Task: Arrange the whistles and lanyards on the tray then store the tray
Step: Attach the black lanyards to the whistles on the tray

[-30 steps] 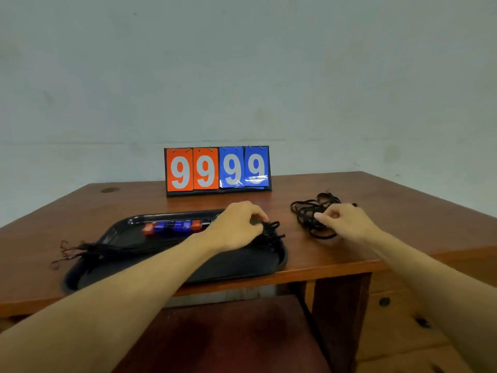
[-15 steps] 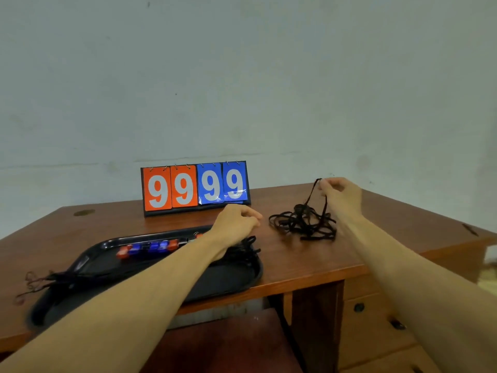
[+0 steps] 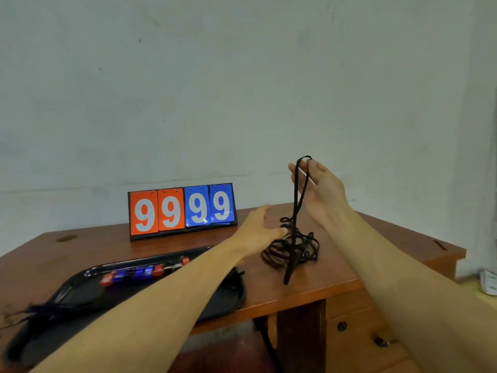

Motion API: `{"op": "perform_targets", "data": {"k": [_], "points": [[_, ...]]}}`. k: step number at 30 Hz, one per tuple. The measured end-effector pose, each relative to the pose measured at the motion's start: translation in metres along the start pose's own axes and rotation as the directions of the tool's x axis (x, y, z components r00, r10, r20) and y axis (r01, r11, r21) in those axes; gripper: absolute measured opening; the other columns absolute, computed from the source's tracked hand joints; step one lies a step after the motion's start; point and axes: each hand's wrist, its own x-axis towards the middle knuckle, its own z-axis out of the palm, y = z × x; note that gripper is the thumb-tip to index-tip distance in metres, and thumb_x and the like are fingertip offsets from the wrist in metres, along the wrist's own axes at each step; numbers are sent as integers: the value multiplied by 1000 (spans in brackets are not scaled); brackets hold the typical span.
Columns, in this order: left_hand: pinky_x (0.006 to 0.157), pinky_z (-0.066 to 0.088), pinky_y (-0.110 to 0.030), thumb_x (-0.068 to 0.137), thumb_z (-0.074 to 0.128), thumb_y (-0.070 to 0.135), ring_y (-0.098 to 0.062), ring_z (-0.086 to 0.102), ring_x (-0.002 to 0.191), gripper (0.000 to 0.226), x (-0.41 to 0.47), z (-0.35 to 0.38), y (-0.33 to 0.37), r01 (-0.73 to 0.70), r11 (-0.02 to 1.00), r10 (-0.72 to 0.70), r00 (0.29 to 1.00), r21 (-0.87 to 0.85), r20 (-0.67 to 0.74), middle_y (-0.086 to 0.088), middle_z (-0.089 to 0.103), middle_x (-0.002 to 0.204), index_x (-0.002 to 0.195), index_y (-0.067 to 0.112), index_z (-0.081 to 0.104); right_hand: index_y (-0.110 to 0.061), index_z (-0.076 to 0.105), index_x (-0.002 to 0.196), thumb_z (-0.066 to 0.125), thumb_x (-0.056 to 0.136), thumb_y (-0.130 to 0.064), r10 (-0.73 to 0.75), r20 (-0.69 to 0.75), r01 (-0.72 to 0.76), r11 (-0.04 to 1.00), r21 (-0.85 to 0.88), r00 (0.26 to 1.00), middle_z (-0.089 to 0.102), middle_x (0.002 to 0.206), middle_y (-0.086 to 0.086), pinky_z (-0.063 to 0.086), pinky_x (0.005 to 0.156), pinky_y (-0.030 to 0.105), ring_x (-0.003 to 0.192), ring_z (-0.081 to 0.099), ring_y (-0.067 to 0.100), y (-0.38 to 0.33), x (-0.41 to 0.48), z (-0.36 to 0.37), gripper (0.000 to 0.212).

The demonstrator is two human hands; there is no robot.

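My right hand [image 3: 318,188] is raised above the table and pinches the top loop of a black lanyard [image 3: 295,208], which hangs down to a tangled pile of black lanyards [image 3: 290,247] on the table. My left hand [image 3: 262,228] reaches across to that pile, and its fingers touch the tangle's left side. A black tray [image 3: 231,297] lies at the table's front left. A row of red and blue whistles [image 3: 131,274] lies along its far side. More dark lanyards [image 3: 40,309] lie across its left end.
An orange and blue flip scoreboard [image 3: 181,211] reading 9999 stands at the back of the wooden table [image 3: 349,265]. Drawers [image 3: 347,329] with dark knobs sit under the table's right side. A pale wall rises behind.
My right hand has lifted higher, pulling one lanyard up out of the pile. My left hand left the tray and moved right to the pile. The view tilted upward.
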Motion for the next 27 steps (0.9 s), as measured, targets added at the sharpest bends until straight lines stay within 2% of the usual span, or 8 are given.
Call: {"op": "perform_targets", "data": {"k": [5, 11, 13, 15, 18, 21, 24, 27], "points": [[100, 42, -31, 88, 63, 25, -17, 52, 117, 43, 12, 16, 7, -103, 985, 108, 994, 141, -28, -5, 55, 131, 130, 19, 54, 1, 59, 104, 51, 97, -8, 55, 44, -56, 998, 29, 998, 67, 94, 11, 56, 86, 34, 86, 73, 26, -2, -2, -9, 14], [94, 49, -35, 88, 64, 22, -12, 62, 95, 19, 24, 30, 5, -99, 995, 97, 994, 31, 54, 2, 69, 102, 106, 20, 70, 1, 61, 95, 50, 97, -7, 86, 41, -88, 995, 49, 995, 68, 89, 10, 57, 79, 33, 76, 73, 24, -11, 4, -25, 15], [88, 51, -28, 90, 61, 20, -10, 63, 89, 17, 31, 30, 6, -97, 995, 97, 995, 18, 19, 1, 70, 98, 104, 17, 70, -1, 61, 97, 51, 96, -8, 79, -11, -79, 997, 20, 997, 66, 85, 9, 57, 70, 31, 61, 68, 19, -14, 9, -30, 12], [71, 50, -15, 91, 59, 19, -8, 62, 75, 16, 40, 24, 9, -75, 997, 75, 996, -5, -39, -2, 69, 88, 103, 13, 69, -4, 60, 98, 53, 96, -9, 41, -81, -54, 986, -159, 996, 60, 78, 6, 51, 60, 30, 42, 49, 12, -17, 15, -38, 9], [47, 42, -9, 90, 62, 20, -4, 59, 50, 15, 54, 8, 15, -4, 997, -4, 994, -73, -112, -3, 67, 70, 98, 8, 68, -8, 60, 102, 50, 98, -17, -21, -60, -18, 812, -584, 998, 54, 75, 4, 45, 57, 31, 39, 36, 10, -13, 23, -50, 15], [53, 47, -23, 90, 62, 18, -8, 63, 48, 15, 69, -6, 20, 29, 991, -48, 988, -131, -145, -8, 72, 80, 97, 6, 68, -15, 58, 111, 50, 95, -43, -23, 62, 66, 489, -870, 998, 59, 88, 0, 47, 69, 29, 64, 53, 11, -4, 26, -56, 33], [56, 49, -27, 90, 60, 18, -13, 65, 52, 16, 78, -16, 24, 21, 979, -59, 982, -202, -181, -10, 72, 83, 99, 6, 65, -26, 52, 122, 55, 83, -61, 136, 191, 148, 276, -950, 972, 57, 105, -6, 42, 71, 21, 92, 54, 8, 7, 27, -61, 52], [58, 45, -28, 93, 56, 23, -14, 63, 53, 13, 80, -21, 21, 11, 988, -36, 986, -154, -161, -6, 71, 80, 99, 14, 62, -29, 55, 122, 59, 78, -64, 248, 252, 197, 226, -954, 935, 56, 97, -12, 42, 71, 20, 90, 53, 4, 20, 28, -61, 56]]}}
